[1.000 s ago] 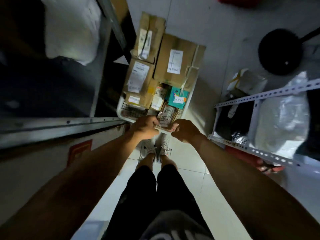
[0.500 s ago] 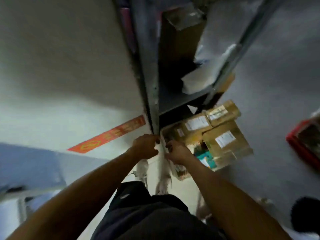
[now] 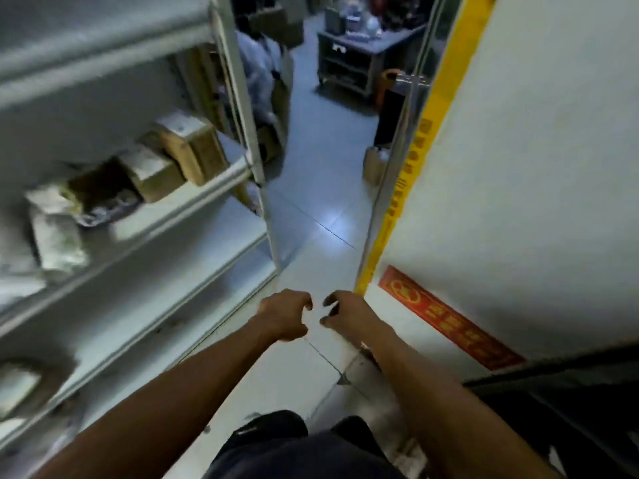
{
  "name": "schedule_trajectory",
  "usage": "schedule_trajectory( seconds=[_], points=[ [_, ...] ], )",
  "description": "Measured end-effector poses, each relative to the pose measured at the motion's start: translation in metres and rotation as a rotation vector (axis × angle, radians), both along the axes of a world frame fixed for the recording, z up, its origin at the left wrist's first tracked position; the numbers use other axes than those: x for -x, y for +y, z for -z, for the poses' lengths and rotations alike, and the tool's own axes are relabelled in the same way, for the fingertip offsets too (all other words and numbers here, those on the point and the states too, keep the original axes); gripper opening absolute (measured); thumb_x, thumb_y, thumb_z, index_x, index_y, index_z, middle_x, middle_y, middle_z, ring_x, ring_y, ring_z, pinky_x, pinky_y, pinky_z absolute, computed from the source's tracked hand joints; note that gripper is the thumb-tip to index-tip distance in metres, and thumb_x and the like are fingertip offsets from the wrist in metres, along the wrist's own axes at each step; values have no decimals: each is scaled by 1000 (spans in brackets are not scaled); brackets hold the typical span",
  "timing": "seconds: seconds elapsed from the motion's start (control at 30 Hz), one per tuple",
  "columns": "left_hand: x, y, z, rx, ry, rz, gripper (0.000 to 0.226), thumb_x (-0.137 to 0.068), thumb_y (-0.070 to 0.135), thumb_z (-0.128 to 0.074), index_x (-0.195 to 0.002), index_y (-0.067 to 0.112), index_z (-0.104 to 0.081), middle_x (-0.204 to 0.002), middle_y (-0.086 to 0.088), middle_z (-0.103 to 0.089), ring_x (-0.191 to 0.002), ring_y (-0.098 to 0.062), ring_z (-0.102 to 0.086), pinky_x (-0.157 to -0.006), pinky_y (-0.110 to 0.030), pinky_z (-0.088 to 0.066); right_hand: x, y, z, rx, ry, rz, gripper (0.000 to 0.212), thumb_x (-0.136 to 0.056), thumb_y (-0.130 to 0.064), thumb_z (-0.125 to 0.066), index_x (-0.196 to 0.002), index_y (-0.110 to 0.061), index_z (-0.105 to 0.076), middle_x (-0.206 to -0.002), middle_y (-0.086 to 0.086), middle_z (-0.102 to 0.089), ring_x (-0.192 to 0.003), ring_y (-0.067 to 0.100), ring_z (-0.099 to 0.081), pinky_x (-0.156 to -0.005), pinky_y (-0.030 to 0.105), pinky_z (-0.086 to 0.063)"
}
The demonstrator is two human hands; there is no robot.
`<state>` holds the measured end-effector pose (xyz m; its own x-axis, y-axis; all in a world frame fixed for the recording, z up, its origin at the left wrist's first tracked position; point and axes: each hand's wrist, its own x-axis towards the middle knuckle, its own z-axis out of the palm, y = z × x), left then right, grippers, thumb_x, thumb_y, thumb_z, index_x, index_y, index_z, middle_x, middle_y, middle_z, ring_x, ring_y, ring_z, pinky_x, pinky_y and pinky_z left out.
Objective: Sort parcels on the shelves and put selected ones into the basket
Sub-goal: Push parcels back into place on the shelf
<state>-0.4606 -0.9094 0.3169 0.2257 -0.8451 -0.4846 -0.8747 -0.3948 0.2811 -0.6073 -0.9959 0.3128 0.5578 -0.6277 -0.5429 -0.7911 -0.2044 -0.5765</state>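
While fingers [image 3: 304, 304] of both hands hang loosely curled, gripping nothing: left hand [image 3: 285, 314], right hand [image 3: 345, 314] near each other over pale tiled floor [image 3: 311, 209]. Brown cardboard parcels [image 3: 193, 146] on grey metal shelf [image 3: 145, 219], left. Basket out of view. Risk: blurred view, hasty reach could knock parcels off.

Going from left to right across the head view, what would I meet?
White bag → cardboard box → left hand → right hand → yellow strip → red sticker.
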Motion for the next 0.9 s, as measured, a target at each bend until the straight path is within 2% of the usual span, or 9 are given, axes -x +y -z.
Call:
schedule_trajectory(
  seconds=[0.07, 0.13, 0.2, 0.33, 0.53, 0.63, 0.77, 0.83, 0.9],
  points=[
    [-43, 39, -8, 9, -22, -168, 48, -82, 31, -70, -128, 34, -55, -124, 6, -63, -116, -19, -60, -87, -34, -50, -56, 18, -5, -4, 13, -161, 43, -84, -30, -78, -123, -18, -63, -107, 2, -68, -93, 16, -63, -84, 32, -54],
    [-84, 79, -17, 25, -59, -318, 49, -81, 30, -68, -128, 33, -56, -126, 5, -63, -114, -21, -62, -87, -34, -52, -111, 41, -11, -11, 25, -285, 43, -86, -31, -77, -125, -21, -60, -115, 3, -66, -100, 20, -65, -90, 35, -55],
    [-120, 121, -28, 18, -106, -453, 49, -81, 29, -67, -129, 32, -56, -126, 4, -63, -114, -22, -63, -87, -33, -51, -162, 67, -18, -2, 35, -390, 42, -86, -31, -75, -125, -24, -59, -116, 2, -65, -101, 21, -66, -94, 39, -55],
    [-180, 200, -49, 35, -131, -756, 45, -79, 32, -67, -124, 35, -59, -121, 4, -65, -108, -21, -64, -79, -29, -48, -253, 125, -33, 34, -14, -621, 44, -83, -29, -76, -124, -24, -62, -118, 2, -67, -100, 22, -66, -93, 40, -56],
    [-230, 298, -83, 119, -173, -1105, 45, -78, 34, -71, -122, 30, -61, -117, 4, -68, -105, -20, -65, -88, -35, -56, -359, 214, -69, 62, -97, -944, 43, -84, -31, -75, -124, -27, -62, -107, 2, -70, -94, 22, -68, -88, 37, -57],
    [-246, 338, -100, 194, -217, -1231, 43, -77, 35, -72, -118, 29, -64, -115, 3, -68, -104, -21, -66, -88, -36, -56, -403, 253, -85, 117, -165, -1083, 44, -80, -31, -75, -123, -26, -64, -105, 0, -70, -93, 20, -67, -88, 38, -57],
    [-271, 392, -128, 301, -280, -1340, 41, -78, 33, -74, -118, 26, -67, -111, -2, -72, -100, -23, -68, -84, -35, -57, -449, 311, -128, 153, -300, -1161, 29, -82, -23, -70, -109, -34, -68, -107, 0, -72, -92, 22, -70, -82, 36, -59],
    [-285, 420, -146, 362, -312, -1395, 42, -75, 40, -74, -114, 26, -67, -108, -2, -72, -97, -24, -69, -83, -36, -58, -468, 342, -148, 146, -383, -1191, 31, -85, -23, -70, -115, -30, -69, -109, -2, -71, -101, 20, -67, -86, 33, -56],
    [-299, 449, -165, 444, -339, -1448, 46, -70, 48, -71, -111, 30, -67, -105, 2, -72, -95, -22, -69, -84, -38, -58, -487, 376, -168, 129, -466, -1218, 33, -87, -24, -71, -120, -25, -69, -110, -3, -71, -104, 17, -66, -82, 27, -50]
  ],
)
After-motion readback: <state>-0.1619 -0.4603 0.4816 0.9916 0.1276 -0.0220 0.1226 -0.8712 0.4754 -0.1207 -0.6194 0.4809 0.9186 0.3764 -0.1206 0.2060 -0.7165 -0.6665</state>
